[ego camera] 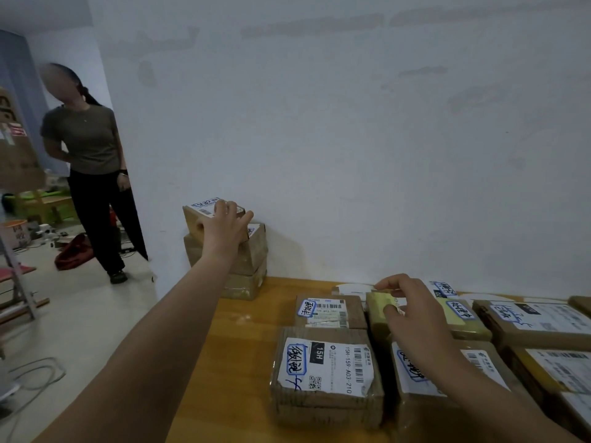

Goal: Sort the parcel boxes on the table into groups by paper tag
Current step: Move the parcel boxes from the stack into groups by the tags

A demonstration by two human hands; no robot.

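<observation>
The left hand (224,223) covers much of the top brown cardboard box (195,220) of the far stack (248,260), hiding part of its white label (203,204). The right hand (412,310) hides the right side of a small yellow-taped box (376,306), and its forearm crosses a brown taped parcel (479,362) and part of that parcel's label. Handwriting on the blue-bordered paper tags (296,359) is too blurred to read. Brown boxes at the right (566,369) are cut off by the edge.

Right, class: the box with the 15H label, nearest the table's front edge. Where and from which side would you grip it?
Take the 15H box by its left edge, coming from the left over bare table. It lies flat, one box close behind, another box close on its right, so probably only left and near sides give fingers room.
</observation>
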